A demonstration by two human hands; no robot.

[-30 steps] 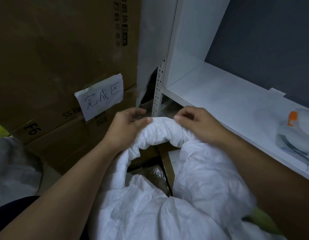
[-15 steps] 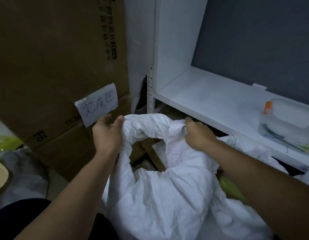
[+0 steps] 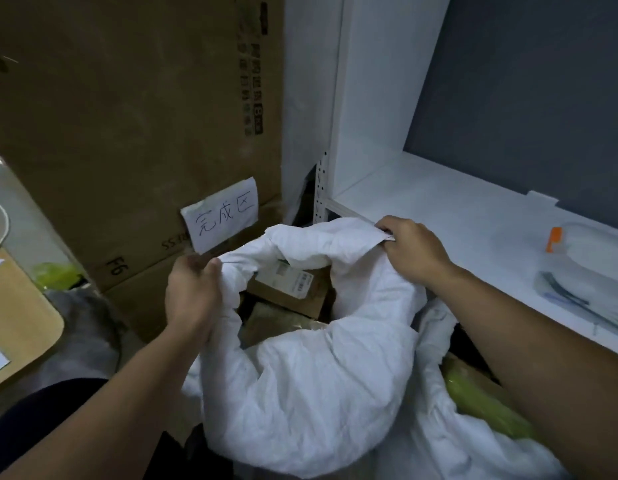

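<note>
Two hands, left hand (image 3: 193,292) and right hand (image 3: 413,251), each gripping one white sack (image 3: 300,393) rim.

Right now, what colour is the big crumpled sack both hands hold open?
White; the crumpled sack shows best in the head view.

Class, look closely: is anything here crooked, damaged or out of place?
The handwritten paper note on the cardboard boxes behind the white sack is stuck askew, right end higher. Nothing else stands out.
</note>
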